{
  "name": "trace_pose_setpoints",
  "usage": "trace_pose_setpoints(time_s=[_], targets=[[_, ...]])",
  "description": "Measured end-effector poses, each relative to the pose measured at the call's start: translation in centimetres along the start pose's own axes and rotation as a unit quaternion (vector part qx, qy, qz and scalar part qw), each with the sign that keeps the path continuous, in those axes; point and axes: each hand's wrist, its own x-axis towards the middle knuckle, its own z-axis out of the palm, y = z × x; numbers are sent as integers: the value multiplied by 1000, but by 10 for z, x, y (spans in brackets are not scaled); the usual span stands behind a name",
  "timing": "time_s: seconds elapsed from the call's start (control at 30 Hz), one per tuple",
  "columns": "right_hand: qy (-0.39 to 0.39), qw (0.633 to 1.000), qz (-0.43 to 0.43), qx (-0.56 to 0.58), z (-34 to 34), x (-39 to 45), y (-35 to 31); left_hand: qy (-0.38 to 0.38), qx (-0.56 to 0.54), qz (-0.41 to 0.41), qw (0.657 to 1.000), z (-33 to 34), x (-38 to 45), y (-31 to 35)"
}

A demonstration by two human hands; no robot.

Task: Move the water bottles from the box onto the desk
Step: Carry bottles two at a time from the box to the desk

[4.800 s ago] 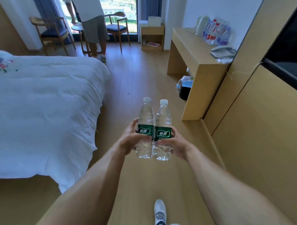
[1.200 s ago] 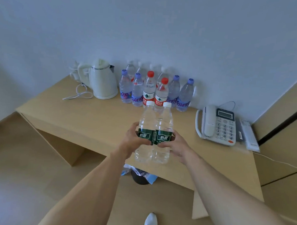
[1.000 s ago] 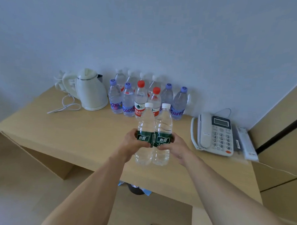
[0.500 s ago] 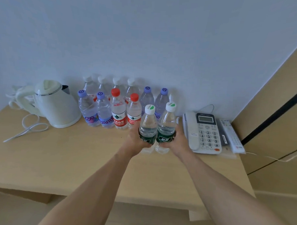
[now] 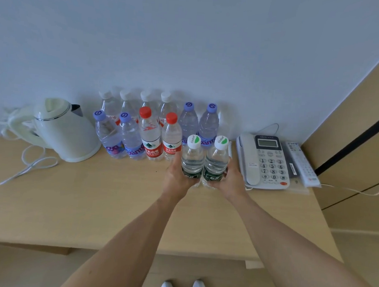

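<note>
Green-labelled bottles (image 5: 204, 163), two side by side, are clasped between the left hand (image 5: 175, 178) and right hand (image 5: 230, 180), low over the desk (image 5: 94, 204), seemingly touching down. Ten bottles (image 5: 154, 131) already stand by the wall. The box is out of sight, so I can't tell what remains.

We identify the place as a hotel guest room. A light wooden worktop (image 5: 94, 204) is fitted against a plain pale wall. At 9 o'clock stands a white electric kettle (image 5: 63, 131) with its cord. At 3 o'clock sit a corded desk telephone (image 5: 263, 161) and a remote control (image 5: 301, 163). Matching wood panelling (image 5: 358, 133) adjoins at right.
</note>
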Motion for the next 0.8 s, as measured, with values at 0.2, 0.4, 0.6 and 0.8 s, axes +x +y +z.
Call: trace_pose_setpoints(time_s=[0.2,0.4,0.6,0.8], targets=[[-18,1000,-12,-3,-10,-2,-15,-20,35,24,999,-13,0,5],[9,993,-110,-35,-38,-4,-50,22,176,184,967,-46,8,57],[11,988,-130,-84,-45,-3,-69,28,347,244,905,-54,13,80],[26,987,-129,-91,-45,-9,-71,10,341,231,911,-50,32,88]])
